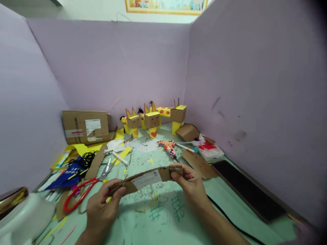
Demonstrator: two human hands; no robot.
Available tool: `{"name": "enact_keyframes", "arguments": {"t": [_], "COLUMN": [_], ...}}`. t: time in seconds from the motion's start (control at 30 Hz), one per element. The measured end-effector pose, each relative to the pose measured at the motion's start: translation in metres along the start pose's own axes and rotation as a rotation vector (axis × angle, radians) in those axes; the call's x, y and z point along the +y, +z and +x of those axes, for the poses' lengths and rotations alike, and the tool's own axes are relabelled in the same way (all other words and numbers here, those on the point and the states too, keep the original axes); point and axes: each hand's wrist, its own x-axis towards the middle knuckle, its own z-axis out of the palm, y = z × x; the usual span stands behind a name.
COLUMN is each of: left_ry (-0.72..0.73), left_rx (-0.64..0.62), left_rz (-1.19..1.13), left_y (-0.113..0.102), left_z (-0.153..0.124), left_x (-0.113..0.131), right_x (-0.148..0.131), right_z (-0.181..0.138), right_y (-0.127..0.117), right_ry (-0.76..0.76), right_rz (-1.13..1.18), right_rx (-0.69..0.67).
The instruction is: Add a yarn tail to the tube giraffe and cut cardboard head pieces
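Note:
A bent strip of brown cardboard (165,174) with a white printed label is stretched between my hands, a little above the green tabletop. My left hand (104,207) pinches its left end between thumb and fingers. At the other end, my right hand (190,183) grips it with the thumb on the near face. Red-handled scissors (84,190) lie beside my left hand with the blades pointing away. Beyond the strip lies a glue gun (168,147) with a colourful pattern, its cord running under my right arm.
Several yellow cardboard animals (152,120) stand at the back. A flattened carton (87,126), yellow paper, black cord (85,160) and a blue packet crowd the left. Along the right are cardboard pieces (199,165), a plastic packet (209,149) and a black slab (247,189). Lilac panels enclose the table.

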Motion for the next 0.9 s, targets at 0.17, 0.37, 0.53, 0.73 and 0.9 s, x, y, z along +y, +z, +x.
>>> {"name": "enact_keyframes", "arguments": {"t": [0.17, 0.37, 0.53, 0.73, 0.9], "left_ry": [0.071, -0.225, -0.504, -0.557, -0.61], "left_rx": [-0.044, -0.767, -1.025, -0.807, -0.52], "left_rz": [0.007, -0.426, -0.742, -0.598, -0.705], "left_y": [-0.006, -0.018, -0.004, 0.017, 0.023], "left_z": [0.003, 0.019, 0.01, -0.006, -0.009], "left_x": [0.006, 0.002, 0.006, 0.018, 0.011], "right_x": [0.002, -0.003, -0.009, -0.014, -0.008], "right_z": [0.0, 0.002, -0.004, -0.003, -0.003], "right_y": [-0.005, -0.009, 0.004, 0.03, 0.043], "right_ry": [-0.039, 0.021, 0.111, 0.113, 0.45], "right_rz": [-0.086, -0.076, -0.154, -0.305, -0.023], "right_rx": [0.004, -0.197, -0.488, -0.449, -0.395]}}
